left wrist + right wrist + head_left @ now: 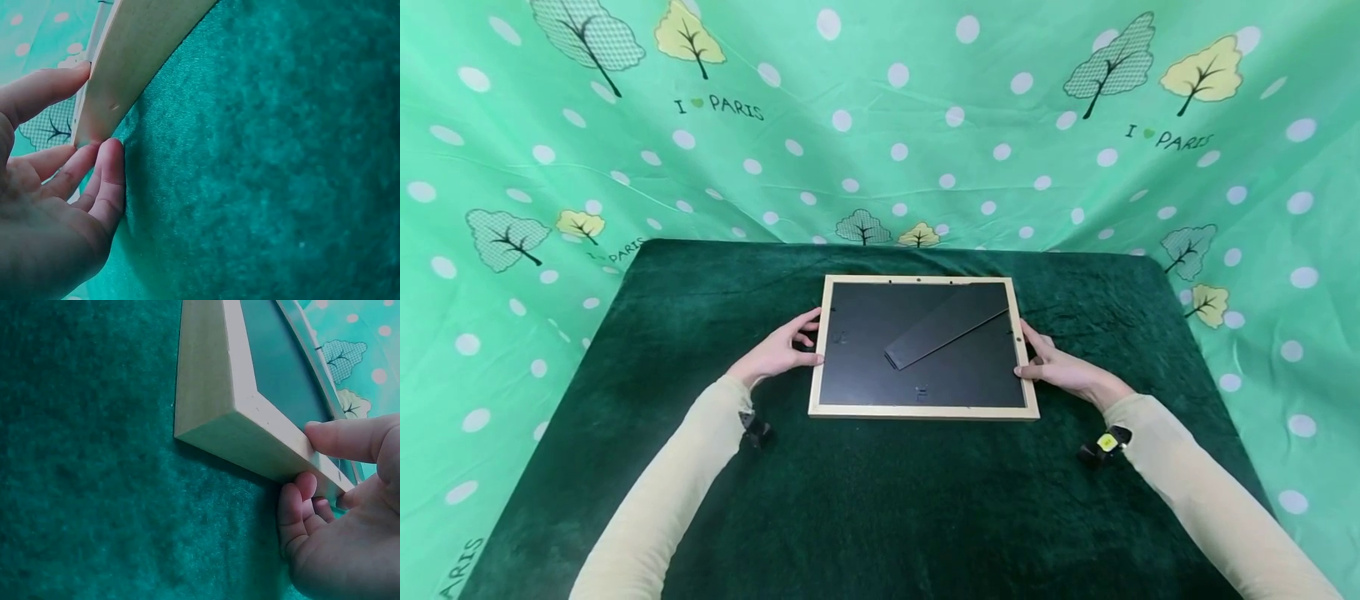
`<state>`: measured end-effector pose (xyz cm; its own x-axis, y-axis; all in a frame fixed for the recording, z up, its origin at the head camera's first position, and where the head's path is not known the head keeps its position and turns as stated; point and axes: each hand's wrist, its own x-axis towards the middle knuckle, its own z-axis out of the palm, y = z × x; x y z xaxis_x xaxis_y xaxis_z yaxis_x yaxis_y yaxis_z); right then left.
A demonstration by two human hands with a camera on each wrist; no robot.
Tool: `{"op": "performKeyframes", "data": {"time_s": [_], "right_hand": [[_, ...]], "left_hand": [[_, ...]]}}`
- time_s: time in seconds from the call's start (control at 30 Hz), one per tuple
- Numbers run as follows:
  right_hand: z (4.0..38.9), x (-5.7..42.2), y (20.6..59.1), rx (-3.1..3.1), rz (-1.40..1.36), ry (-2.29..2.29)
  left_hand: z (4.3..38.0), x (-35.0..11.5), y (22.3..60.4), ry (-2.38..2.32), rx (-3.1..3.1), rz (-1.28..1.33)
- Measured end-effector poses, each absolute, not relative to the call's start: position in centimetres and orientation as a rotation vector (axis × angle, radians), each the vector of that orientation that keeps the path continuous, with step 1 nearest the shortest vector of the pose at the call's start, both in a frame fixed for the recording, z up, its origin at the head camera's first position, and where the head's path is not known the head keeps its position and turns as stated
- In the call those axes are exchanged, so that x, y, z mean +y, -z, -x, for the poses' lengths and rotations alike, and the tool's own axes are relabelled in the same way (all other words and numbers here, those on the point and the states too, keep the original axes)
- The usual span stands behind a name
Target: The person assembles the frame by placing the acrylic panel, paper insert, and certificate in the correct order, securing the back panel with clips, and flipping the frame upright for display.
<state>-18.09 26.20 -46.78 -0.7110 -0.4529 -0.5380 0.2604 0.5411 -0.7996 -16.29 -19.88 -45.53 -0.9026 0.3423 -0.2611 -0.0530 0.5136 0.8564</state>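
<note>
A picture frame [857, 342] with a light wooden border lies face down, showing its black backing. A folded black stand leg [943, 333] slants across that backing. At the left side, my left hand [777, 348] holds the wooden edge [115, 81], thumb at its upper rim and fingertips against the side near the cloth. My right hand [1067, 369] grips the opposite side; its thumb [344, 439] rests on top of the border and the other fingers bend against the outer side. The frame's front is hidden.
Dark green velvety cloth [895, 517] covers the table under the frame. Behind and at both sides hangs a light green curtain [925, 108] with white dots and printed trees. Small dark wrist cameras [756, 429] are strapped at both sleeves.
</note>
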Motion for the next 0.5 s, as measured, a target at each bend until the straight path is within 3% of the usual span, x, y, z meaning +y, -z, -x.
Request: {"op": "performKeyframes", "data": {"time_s": [0.17, 0.5], "right_hand": [[18.0, 26.4, 46.6, 2.041, 0.137, 1.203], [18.2, 26.3, 46.9, 2.027, 0.127, 1.199]], "left_hand": [[17.3, -20.3, 47.9, -1.278, 2.417, -0.28], [17.3, -21.1, 48.4, -1.314, 2.363, -0.267]]}}
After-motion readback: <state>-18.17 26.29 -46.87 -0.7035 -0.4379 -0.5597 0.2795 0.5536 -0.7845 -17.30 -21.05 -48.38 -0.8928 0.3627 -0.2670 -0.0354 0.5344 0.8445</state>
